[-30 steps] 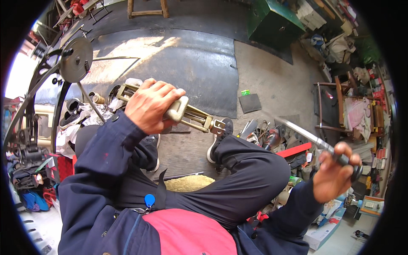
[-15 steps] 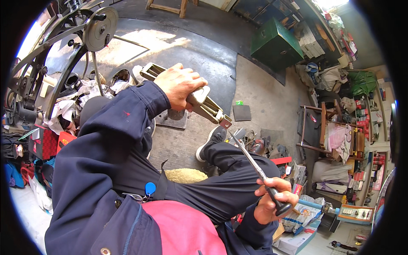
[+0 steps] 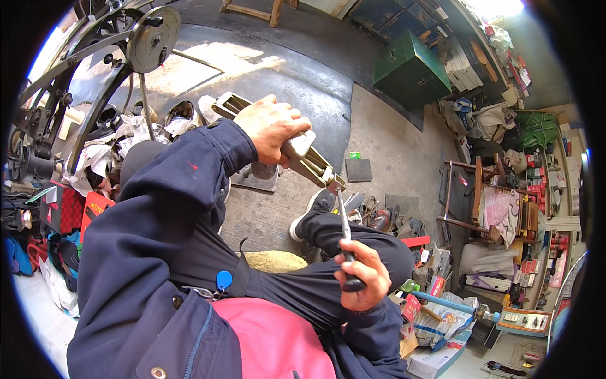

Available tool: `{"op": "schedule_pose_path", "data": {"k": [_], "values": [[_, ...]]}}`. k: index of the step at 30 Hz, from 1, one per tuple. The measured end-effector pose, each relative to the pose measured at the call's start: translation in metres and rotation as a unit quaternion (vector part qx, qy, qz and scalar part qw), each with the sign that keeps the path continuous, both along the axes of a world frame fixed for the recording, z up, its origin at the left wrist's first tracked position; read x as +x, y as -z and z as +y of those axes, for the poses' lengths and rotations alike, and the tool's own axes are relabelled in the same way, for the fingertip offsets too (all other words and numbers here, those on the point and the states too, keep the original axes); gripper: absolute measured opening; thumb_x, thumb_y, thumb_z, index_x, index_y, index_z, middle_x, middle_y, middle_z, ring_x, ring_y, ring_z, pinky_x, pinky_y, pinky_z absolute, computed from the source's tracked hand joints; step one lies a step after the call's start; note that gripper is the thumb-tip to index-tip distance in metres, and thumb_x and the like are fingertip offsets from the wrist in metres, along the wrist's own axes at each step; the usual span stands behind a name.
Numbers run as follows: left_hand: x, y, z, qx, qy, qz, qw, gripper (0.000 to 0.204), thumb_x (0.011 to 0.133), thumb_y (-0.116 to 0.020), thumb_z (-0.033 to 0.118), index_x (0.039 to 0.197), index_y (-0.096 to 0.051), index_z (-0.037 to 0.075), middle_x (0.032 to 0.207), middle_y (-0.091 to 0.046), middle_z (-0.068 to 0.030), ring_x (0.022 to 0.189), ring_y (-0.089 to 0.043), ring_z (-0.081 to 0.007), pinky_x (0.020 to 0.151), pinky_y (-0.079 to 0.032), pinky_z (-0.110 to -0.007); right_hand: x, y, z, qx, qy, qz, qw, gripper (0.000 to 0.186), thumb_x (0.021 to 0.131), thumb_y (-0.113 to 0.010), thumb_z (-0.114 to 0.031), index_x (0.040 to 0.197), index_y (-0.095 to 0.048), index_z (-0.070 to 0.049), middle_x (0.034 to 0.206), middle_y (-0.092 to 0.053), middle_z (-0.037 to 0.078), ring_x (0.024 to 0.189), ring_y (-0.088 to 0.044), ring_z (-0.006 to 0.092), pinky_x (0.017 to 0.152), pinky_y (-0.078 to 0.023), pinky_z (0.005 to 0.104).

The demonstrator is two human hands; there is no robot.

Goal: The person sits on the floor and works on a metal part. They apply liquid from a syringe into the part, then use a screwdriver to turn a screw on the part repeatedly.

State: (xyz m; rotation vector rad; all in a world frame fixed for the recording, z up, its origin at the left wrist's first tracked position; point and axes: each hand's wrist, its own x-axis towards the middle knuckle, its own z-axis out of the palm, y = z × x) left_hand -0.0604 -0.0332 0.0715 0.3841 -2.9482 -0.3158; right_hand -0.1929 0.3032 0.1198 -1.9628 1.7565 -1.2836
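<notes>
My left hand (image 3: 271,129) grips an olive-grey metal mechanism (image 3: 310,165) with rails and a rounded housing, held over my lap. At its right end is a small bracket (image 3: 334,184). My right hand (image 3: 364,273) is closed round the black handle of a long tool with a bright shank (image 3: 343,215); its tip meets or lies very near that bracket, though I cannot tell if it is seated. Beneath are my dark-trousered legs and sneakers, with a yellowish pad (image 3: 271,259) between the legs.
A black iron machine with a wheel (image 3: 149,44) stands at upper left, above piled shoes and bags (image 3: 107,158). A green box (image 3: 410,66) is at upper right, a flat dark plate (image 3: 358,170) on the floor, a folded chair and crowded shelves (image 3: 480,208) at right.
My right hand has moved left and inward, bringing the tool from out at the right to the bracket's end. My left hand and the mechanism sit farther right and higher in view, as the view shifted.
</notes>
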Motion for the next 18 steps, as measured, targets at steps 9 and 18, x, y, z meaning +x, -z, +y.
{"op": "schedule_pose_path", "data": {"k": [9, 18], "values": [[0.004, -0.006, 0.004, 0.018, 0.000, 0.001, 1.000, 0.069, 0.073, -0.095, 0.041, 0.128, -0.065, 0.014, 0.116, -0.070, -0.0069, 0.114, -0.066, -0.0262, 0.101, -0.045, -0.041, -0.010, 0.012, -0.049, 0.085, 0.033, 0.088, 0.992, 0.034, 0.072, -0.077, 0.007, 0.104, -0.073, -0.003, 0.123, -0.074, 0.021, 0.090, -0.077, 0.0356, 0.079, -0.062, 0.0416], [0.007, 0.000, 0.004, 0.026, 0.012, 0.015, 0.999, 0.062, 0.074, -0.093, 0.037, 0.123, -0.064, 0.012, 0.115, -0.070, -0.0074, 0.113, -0.065, -0.0266, 0.100, -0.045, -0.043, -0.031, 0.006, -0.079, -0.101, 0.059, 0.056, 0.992, 0.035, 0.089, -0.077, 0.001, 0.118, -0.058, -0.002, 0.101, -0.076, 0.017, 0.083, -0.074, 0.0245, 0.078, -0.058, 0.0363]]}}
